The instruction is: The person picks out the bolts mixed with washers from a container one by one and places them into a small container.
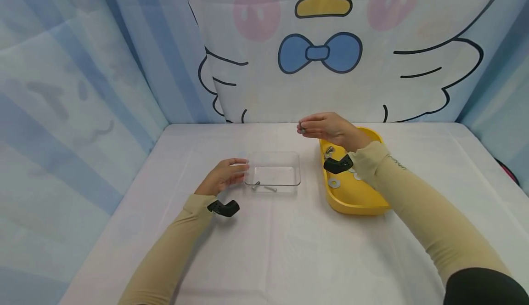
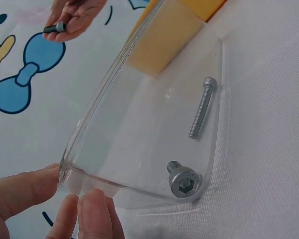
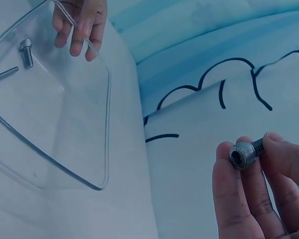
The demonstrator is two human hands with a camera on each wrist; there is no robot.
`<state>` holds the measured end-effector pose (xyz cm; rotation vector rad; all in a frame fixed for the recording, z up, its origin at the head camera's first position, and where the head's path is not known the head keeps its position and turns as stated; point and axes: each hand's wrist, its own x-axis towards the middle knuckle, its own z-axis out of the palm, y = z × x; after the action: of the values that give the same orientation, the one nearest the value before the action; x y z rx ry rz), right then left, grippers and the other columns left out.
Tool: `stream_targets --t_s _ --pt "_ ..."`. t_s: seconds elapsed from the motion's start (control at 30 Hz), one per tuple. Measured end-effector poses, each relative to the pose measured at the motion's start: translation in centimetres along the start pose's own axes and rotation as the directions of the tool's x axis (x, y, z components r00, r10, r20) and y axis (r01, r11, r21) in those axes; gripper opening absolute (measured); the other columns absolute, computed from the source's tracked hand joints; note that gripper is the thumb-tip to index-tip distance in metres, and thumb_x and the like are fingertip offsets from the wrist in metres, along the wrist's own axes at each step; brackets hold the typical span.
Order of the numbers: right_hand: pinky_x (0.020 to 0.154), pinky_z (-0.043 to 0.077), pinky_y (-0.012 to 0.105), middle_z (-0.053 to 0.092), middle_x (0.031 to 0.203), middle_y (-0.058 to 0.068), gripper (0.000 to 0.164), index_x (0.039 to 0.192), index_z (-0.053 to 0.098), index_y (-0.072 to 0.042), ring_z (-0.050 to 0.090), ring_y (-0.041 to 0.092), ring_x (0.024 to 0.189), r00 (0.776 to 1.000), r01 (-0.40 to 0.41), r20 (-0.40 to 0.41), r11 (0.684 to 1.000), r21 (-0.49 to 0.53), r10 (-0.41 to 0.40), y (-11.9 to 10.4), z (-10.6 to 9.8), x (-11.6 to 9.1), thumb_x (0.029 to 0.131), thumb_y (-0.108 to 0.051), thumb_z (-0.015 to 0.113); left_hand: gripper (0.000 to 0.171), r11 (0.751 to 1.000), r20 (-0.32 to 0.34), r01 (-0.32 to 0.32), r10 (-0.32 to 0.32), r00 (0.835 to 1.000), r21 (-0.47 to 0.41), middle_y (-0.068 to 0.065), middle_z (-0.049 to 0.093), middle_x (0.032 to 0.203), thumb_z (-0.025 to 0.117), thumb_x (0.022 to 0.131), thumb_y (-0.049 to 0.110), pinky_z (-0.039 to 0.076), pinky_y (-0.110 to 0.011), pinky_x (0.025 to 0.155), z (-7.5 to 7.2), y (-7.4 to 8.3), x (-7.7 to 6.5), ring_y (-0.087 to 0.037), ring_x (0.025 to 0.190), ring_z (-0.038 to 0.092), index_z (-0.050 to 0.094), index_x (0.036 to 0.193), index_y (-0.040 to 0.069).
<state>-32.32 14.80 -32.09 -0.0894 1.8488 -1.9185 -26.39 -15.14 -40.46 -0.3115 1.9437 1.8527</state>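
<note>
My right hand (image 1: 326, 128) is raised above the far end of the yellow tray (image 1: 359, 206) and pinches a short socket-head bolt (image 3: 245, 153) between thumb and fingers. The bolt's hex socket faces the right wrist camera. My left hand (image 1: 227, 175) is at the left side of a clear plastic box (image 1: 272, 169), its fingertips touching the rim and outer wall. Inside the box lie a long thin socket-head bolt (image 2: 203, 108) and a shorter, thicker one (image 2: 183, 181).
The yellow tray to the right of the box contains metal washers (image 1: 334, 183) and bolts (image 1: 329, 150), partly hidden by my right arm. A white cloth covers the table (image 1: 256, 250). Behind it hangs a curtain (image 1: 322, 93) printed with a blue bow tie.
</note>
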Motion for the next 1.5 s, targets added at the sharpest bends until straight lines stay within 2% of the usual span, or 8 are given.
stream_targets --t_s 0.13,0.27,0.37,0.6,0.93,1.17,1.5 --pt "0.085 0.055 0.029 0.071 0.089 0.003 0.013 0.102 0.066 -0.002 0.068 0.014 0.084 1.000 -0.013 0.017 1.000 0.012 0.013 0.3 1.0 0.4 0.090 -0.003 0.060 0.047 1.000 0.004 -0.005 0.005 1.000 -0.006 0.001 0.055 0.098 0.059 0.092 0.007 0.051 -0.013 0.065 0.0 0.0 -0.1 -0.003 0.071 0.056 0.044 0.135 -0.003" --pt "0.089 0.054 0.031 0.071 0.087 0.003 0.019 0.109 0.063 0.003 0.068 0.015 0.083 0.998 -0.028 0.050 0.999 0.016 0.027 0.8 1.7 0.9 0.091 -0.003 0.058 0.047 1.000 0.003 -0.008 0.008 1.000 -0.016 0.001 0.055 0.096 0.059 0.091 0.006 0.051 -0.013 0.064 0.0 0.0 -0.1 -0.003 0.071 0.056 0.044 0.135 -0.003" --pt "0.085 0.055 0.028 0.071 0.087 0.003 0.023 0.113 0.059 0.007 0.068 0.015 0.084 0.997 -0.048 0.064 0.999 0.011 0.047 1.3 2.3 1.1 0.091 -0.002 0.057 0.046 1.000 -0.002 -0.002 0.002 1.000 -0.014 0.001 0.055 0.096 0.059 0.091 0.006 0.051 -0.013 0.064 0.0 0.0 -0.1 -0.003 0.071 0.056 0.045 0.135 -0.003" --pt "0.084 0.055 0.027 0.071 0.087 0.002 0.031 0.120 0.053 0.010 0.068 0.014 0.084 0.994 -0.080 0.068 0.997 -0.021 0.081 2.3 3.5 1.4 0.092 -0.003 0.057 0.046 1.000 -0.029 0.003 -0.003 1.000 0.006 -0.002 0.055 0.105 0.061 0.090 0.007 0.051 -0.014 0.066 0.1 -0.1 0.1 -0.005 0.077 0.056 0.047 0.133 -0.001" --pt "0.083 0.056 0.028 0.070 0.084 0.001 0.025 0.115 0.058 0.006 0.068 0.014 0.082 0.990 -0.119 0.067 0.992 -0.039 0.122 3.4 4.5 2.0 0.092 -0.004 0.057 0.046 1.000 -0.046 0.020 -0.019 0.999 0.014 -0.004 0.054 0.111 0.061 0.091 0.009 0.051 -0.013 0.067 0.2 0.0 0.2 -0.003 0.075 0.056 0.048 0.134 0.000" --pt "0.096 0.049 0.035 0.070 0.086 0.001 0.025 0.115 0.059 0.003 0.067 0.015 0.084 0.987 -0.147 0.063 0.987 -0.066 0.151 3.7 4.8 2.1 0.091 -0.005 0.059 0.045 0.999 -0.062 0.030 -0.028 0.998 0.029 -0.006 0.054 0.116 0.061 0.091 0.010 0.051 -0.014 0.068 0.2 0.0 0.3 -0.004 0.077 0.056 0.048 0.134 0.000" --pt "0.101 0.045 0.039 0.069 0.085 0.000 0.031 0.120 0.055 0.008 0.067 0.015 0.084 0.986 -0.144 0.078 0.987 -0.074 0.150 3.7 4.9 2.1 0.091 -0.004 0.058 0.047 0.999 -0.055 0.028 -0.027 0.998 0.016 -0.009 0.052 0.125 0.060 0.091 0.009 0.051 -0.013 0.068 0.2 0.0 0.2 -0.005 0.080 0.056 0.047 0.135 0.000"
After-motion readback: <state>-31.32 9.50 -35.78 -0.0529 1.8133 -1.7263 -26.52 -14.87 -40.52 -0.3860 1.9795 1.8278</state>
